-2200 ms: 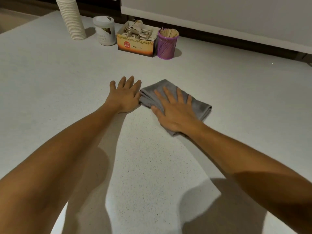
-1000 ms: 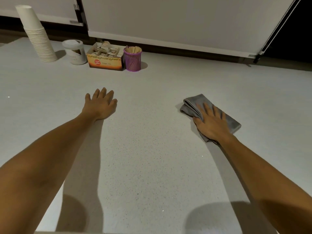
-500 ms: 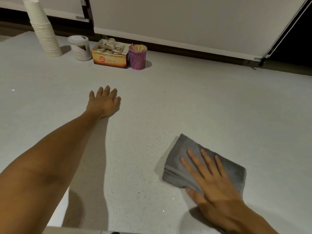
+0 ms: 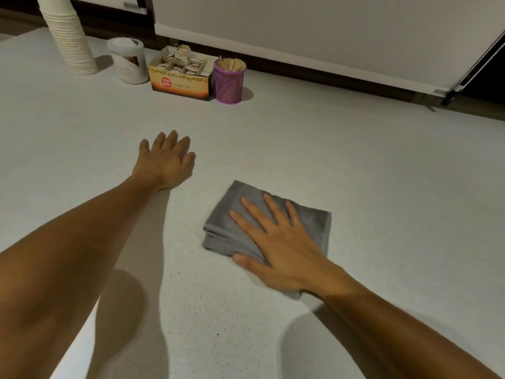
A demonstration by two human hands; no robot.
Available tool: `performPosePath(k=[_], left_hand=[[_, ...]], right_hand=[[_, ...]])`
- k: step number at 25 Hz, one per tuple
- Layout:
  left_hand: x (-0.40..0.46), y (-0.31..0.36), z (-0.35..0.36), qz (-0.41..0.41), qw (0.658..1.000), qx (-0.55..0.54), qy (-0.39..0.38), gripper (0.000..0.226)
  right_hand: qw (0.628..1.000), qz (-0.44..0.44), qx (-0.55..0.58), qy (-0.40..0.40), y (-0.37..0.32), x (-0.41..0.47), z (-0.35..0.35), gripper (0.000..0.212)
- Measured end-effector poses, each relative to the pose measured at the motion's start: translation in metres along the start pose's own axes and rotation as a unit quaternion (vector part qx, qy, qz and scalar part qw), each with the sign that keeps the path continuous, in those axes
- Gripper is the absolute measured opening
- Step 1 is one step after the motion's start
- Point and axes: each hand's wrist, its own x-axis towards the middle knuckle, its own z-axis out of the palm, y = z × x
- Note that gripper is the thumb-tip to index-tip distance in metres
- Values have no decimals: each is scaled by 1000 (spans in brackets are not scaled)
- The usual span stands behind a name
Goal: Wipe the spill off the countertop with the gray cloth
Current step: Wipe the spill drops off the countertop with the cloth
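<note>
A folded gray cloth (image 4: 235,214) lies flat on the speckled white countertop (image 4: 355,173), near the middle. My right hand (image 4: 276,242) presses down on it with fingers spread, covering its near right part. My left hand (image 4: 165,160) rests palm down on the bare counter, up and to the left of the cloth and apart from it, holding nothing. No spill shows on the surface around the cloth.
At the back left stand a tall stack of paper cups (image 4: 68,36), a white canister (image 4: 128,60), an open box of tea sachets (image 4: 181,75) and a purple mesh cup of wooden sticks (image 4: 229,80). A white wall panel (image 4: 328,31) runs behind the counter.
My right hand has slid the cloth from beside my left hand out to the right, then toward me, and now back leftward and up. My left hand has stayed planted.
</note>
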Motion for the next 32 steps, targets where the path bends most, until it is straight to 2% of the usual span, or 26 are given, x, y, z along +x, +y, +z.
performPosePath(k=[11,16,23,32], left_hand=[[-1,4,-4,-13,1000,-2,-4,70],[2,3,-3,-7,1000,7,2,71],[5,1,-4,0,1000,6,-6,70],[2,0,-6,-3,999,13,-34,61]], right_hand=[[995,92,31,19,74,190,-13,86],[989,145,20,7,93,241,-28,87],[991,131,-11,14,79,228,-24,72],[997,73,0,11,2,123,-5,69]])
